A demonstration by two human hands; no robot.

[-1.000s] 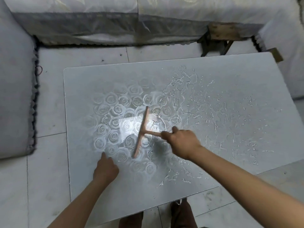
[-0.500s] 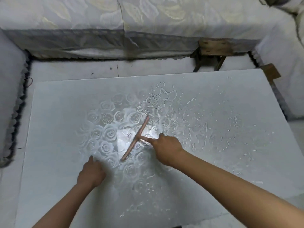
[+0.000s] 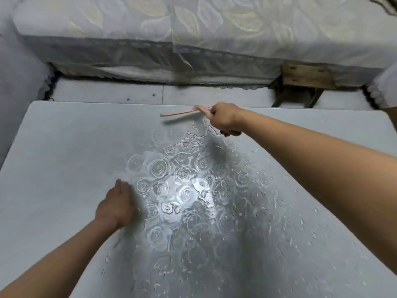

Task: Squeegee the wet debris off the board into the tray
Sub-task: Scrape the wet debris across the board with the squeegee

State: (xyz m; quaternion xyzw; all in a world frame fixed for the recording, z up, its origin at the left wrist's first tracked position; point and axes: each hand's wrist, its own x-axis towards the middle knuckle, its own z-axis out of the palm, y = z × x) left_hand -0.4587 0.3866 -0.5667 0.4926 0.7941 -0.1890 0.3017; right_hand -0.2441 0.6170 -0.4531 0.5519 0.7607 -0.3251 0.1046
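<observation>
The right hand [image 3: 225, 118] reaches out to the far edge of the board [image 3: 53, 147], its fingers curled round the handle of a pink squeegee [image 3: 184, 111]. The blade sticks out to the left of that hand, lying nearly along the far edge. Its shadow falls on the board just under it, but whether the blade touches the surface cannot be told.

The left hand [image 3: 117, 204] rests on the board nearer the person, well apart from the right hand and to its left. Its thumb points forward. The fingers are hidden behind the back of the hand, so whether they lie straight or curled cannot be told, and it holds nothing that shows.

Between the two hands and out to the right of the left hand lies the wet debris [image 3: 247, 201] — pale flecks and streaks in a shiny film, spread over a pattern of roses [image 3: 160, 167] in the surface. To the left of the left hand the board looks matt.

Beyond the right hand lie a strip of tiled floor [image 3: 107, 92], a bed under pale leaf-patterned cloth [image 3: 193, 29] and a wooden stool [image 3: 305, 79].
</observation>
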